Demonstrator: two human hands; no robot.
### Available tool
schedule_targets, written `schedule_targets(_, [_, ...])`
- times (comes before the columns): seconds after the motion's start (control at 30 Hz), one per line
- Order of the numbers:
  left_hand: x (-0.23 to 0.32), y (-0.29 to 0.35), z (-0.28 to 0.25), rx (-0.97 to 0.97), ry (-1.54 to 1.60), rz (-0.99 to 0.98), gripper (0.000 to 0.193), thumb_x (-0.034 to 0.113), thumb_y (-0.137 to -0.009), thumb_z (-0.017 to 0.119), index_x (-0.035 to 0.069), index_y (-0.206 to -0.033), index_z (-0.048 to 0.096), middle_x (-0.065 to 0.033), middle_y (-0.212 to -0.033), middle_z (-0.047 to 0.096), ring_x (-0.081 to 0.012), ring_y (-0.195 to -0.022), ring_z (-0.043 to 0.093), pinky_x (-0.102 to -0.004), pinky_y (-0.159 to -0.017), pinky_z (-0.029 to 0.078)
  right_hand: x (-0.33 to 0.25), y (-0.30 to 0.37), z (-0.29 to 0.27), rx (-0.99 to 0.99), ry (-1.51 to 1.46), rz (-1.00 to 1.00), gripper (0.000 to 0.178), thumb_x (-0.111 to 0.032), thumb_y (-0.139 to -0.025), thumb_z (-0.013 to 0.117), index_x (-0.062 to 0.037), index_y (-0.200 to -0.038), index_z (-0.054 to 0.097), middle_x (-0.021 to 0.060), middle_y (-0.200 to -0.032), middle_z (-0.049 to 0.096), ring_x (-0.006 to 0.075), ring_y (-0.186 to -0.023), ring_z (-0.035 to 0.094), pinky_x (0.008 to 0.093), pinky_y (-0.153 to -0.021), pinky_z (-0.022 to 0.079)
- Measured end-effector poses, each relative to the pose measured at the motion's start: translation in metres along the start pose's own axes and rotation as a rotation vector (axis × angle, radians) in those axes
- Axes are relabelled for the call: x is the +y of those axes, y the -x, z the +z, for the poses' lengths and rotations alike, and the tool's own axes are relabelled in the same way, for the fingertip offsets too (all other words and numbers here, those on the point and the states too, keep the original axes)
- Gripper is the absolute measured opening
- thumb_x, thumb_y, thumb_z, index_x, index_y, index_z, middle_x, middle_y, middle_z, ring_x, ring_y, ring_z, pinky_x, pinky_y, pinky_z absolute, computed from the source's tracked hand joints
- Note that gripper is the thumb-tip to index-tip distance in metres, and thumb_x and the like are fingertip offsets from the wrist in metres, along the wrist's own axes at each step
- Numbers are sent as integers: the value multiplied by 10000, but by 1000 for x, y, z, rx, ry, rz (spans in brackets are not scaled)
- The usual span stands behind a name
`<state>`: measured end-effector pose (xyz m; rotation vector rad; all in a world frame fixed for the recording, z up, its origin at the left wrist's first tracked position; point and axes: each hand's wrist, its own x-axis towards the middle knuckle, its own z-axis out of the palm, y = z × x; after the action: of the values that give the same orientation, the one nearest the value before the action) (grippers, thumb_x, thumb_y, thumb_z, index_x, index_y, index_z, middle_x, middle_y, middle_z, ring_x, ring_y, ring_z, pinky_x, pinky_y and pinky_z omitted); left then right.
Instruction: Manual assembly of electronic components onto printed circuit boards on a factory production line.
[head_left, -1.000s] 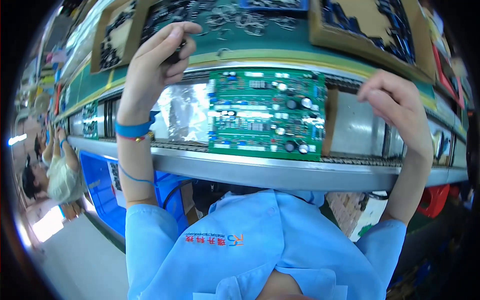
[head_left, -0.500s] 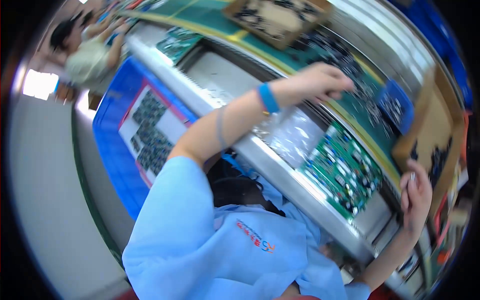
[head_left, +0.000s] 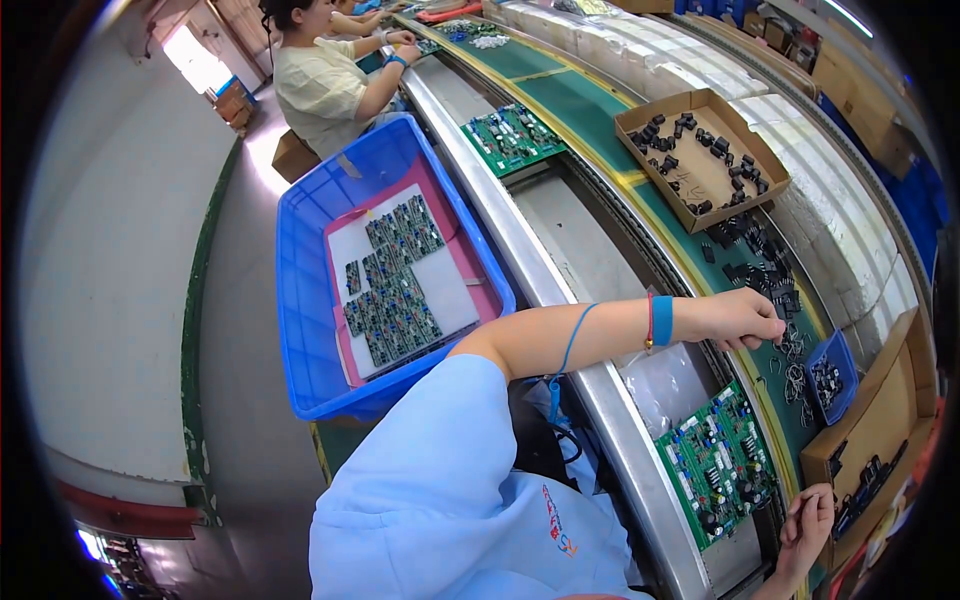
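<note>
My left hand, with a blue strap round its wrist, reaches over the green bench top. Its fingers are closed in a pinch beside a scatter of small looped wire parts; anything between the fingertips is too small to make out. Black components lie just beyond that hand. Lower right, my right hand has its fingers curled in, and what they may hold is hidden. It is beside a green circuit board packed with components, which sits on the conveyor rails in front of me.
A small blue bin and a cardboard box stand at right. Farther off are an open carton of black parts and another circuit board. A blue tub with small boards is at left. A co-worker sits far left.
The view has swung left, showing more of the tub and the co-worker. My left hand now sits by the wire parts, its fingers still closed. The right hand stays by the cardboard box.
</note>
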<state>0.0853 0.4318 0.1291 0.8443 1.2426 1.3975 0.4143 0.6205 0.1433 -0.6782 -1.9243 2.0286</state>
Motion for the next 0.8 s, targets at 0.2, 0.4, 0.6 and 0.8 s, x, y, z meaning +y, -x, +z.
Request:
schedule_targets(0.2, [-1,-7,3,-7,2,17,268,328,-958,575,67,-921,622,58,-634,446,-39,-504,346,-224,-437,291,6,7,-9,74,7,4,141,-215,-1001,528,-83,-963,498,-12,-665,460,6,-426,275,159,-367,181])
schedule_targets(0.4, [-3,3,-5,44,-13,20,253,297,-926,632,46,-941,619,45,-635,480,-31,-503,373,-218,-435,293,-1,-3,5,76,1,-19,158,-223,-1011,512,-68,-980,515,-27,-590,430,4,-428,268,163,-375,191])
schedule_targets(0.6, [2,-3,11,12,-60,-5,288,354,-892,665,76,-963,639,48,-659,501,-36,-548,420,-208,-460,333,-1,12,3,145,25,-25,201,-242,-1014,501,-48,-1062,524,-35,-581,430,-3,-429,267,160,-378,188])
schedule_targets(0.8, [8,16,9,188,-295,77,252,337,-954,595,97,-1021,635,72,-629,357,-12,-496,284,-198,-433,222,-4,-2,10,178,162,-38,354,-270,-1002,495,24,-1194,541,-49,-619,420,5,-469,274,182,-430,172])
